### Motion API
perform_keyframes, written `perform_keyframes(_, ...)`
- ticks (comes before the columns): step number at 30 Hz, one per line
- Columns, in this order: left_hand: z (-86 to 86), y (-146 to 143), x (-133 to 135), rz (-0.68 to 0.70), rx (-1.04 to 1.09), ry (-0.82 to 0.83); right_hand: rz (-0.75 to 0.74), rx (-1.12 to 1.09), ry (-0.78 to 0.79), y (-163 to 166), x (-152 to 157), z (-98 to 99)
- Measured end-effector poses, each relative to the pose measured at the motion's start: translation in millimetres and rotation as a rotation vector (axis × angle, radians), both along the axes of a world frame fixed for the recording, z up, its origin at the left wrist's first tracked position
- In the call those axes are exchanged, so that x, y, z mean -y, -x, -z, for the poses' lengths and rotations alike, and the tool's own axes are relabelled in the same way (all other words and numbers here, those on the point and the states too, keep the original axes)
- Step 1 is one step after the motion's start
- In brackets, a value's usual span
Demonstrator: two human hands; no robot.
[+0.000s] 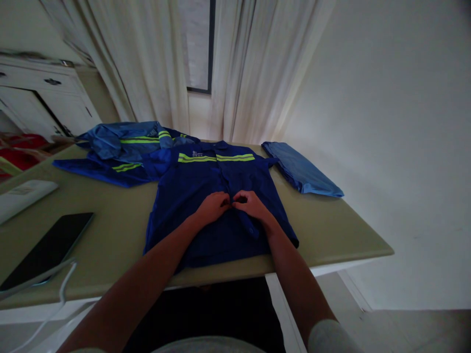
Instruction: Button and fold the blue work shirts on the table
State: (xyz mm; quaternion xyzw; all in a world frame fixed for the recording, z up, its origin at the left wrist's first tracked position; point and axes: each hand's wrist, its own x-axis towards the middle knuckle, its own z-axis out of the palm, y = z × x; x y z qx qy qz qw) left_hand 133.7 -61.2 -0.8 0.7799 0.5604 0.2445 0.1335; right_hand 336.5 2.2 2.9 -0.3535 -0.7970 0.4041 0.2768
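A dark blue work shirt [195, 191] with a yellow-green reflective band across the chest lies front up on the table, collar away from me. Both my hands meet at its front opening, about halfway down. My left hand [214, 206] pinches the edge of the placket, fingers curled. Close against it, my right hand [250, 203] pinches the same placket between thumb and forefinger. Any button between the fingertips is too small to make out. Below my right hand the lower front edge is turned up a little. One sleeve stretches out to the left.
Another blue garment [128, 139] with reflective stripes lies crumpled at the back left. A folded light blue garment [301, 169] rests at the right by the wall. On the left are a black tablet [49, 250], a white cable [62, 289] and a white device [24, 196].
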Motion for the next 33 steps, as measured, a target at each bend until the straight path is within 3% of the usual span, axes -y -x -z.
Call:
perform_keyframes(8,-1.6,2,-1,0.056,0.035,0.056,0.115,0.21,-0.266,5,3,5.5)
perform_keyframes(18,-4.0,-10,8,0.051,-0.279,-0.155,0.134,0.307,-0.411,11,13,0.0)
perform_keyframes(23,-1.6,-11,10,0.017,-0.357,-0.173,0.098,0.299,-0.372,10,14,0.2)
perform_keyframes(33,-0.4,-8,9,0.012,-0.42,-0.19,0.171,0.051,-0.15,11,8,4.1)
